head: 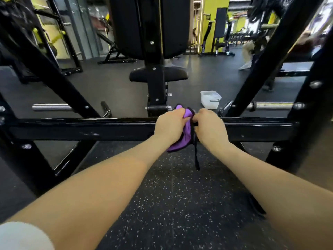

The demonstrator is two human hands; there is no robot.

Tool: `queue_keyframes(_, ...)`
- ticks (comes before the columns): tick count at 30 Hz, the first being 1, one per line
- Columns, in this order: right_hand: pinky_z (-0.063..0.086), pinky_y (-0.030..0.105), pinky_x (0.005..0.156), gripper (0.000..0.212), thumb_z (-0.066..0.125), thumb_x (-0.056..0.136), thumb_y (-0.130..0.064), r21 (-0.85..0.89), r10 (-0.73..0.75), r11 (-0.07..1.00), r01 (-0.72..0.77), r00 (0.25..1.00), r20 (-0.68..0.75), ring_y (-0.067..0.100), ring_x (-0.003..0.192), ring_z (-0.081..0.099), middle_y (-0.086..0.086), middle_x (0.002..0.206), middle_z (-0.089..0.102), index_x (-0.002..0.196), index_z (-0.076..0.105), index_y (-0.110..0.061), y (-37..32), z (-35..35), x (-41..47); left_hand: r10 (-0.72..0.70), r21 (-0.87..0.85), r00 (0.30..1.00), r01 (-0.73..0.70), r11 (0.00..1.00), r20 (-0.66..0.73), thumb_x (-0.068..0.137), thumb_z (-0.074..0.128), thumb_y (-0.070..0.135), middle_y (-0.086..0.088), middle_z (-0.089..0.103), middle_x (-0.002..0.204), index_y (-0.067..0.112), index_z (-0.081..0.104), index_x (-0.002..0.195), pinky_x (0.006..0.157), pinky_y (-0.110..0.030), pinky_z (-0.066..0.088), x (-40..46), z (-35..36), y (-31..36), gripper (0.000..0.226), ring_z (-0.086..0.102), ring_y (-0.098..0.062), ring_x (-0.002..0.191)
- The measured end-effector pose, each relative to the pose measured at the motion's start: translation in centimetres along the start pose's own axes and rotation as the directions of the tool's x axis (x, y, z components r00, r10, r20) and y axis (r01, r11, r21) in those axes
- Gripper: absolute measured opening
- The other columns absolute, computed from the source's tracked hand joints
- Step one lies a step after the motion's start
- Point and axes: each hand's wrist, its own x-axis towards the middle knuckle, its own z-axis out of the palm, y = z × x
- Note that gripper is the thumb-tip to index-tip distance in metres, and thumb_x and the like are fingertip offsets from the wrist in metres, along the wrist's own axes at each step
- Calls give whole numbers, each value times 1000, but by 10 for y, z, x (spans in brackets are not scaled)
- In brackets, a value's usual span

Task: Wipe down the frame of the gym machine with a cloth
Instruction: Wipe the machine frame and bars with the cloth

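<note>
The cloth (187,136) is shown in bright purple, edged with a black trim from which a black strap (196,157) hangs. The machine frame (90,129) is finished in glossy black, marked by a few pale scuffs, and studded with silver bolts (315,84). The floor (180,204) is dark grey with white speckles. The seat pad (173,74) is black. A translucent white tub (210,99) is seen, and the far walls (214,13) are painted yellow-green. A white sleeve (23,237) is visible at the lower left.

cloth (182,134) over crossbar (72,130), tub (210,99) behind
</note>
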Motion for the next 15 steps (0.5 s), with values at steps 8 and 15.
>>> queue_keyframes(8, 31, 30, 61, 15, 55, 80, 1, 351, 365, 869, -350, 931, 25, 33, 81, 56, 11, 75, 56, 71, 62, -7, 80, -38, -53, 56, -258, 995, -32, 966, 86, 92, 53, 19, -9, 66, 106, 15, 62, 101, 72, -31, 33, 10, 23, 105, 13, 56, -32, 100)
queue_keyframes(15, 36, 28, 84, 21, 51, 93, -10, 653, 695, 609, -450, 699, -167, 29, 105, 55, 13, 111, 60, 110, 62, -5, 121, -49, -97, -152, -500, 966, 240, 832, 211, 93, 56, 38, -14, 63, 103, 5, 63, 99, 70, -27, 34, 14, 39, 166, 34, 56, -27, 92)
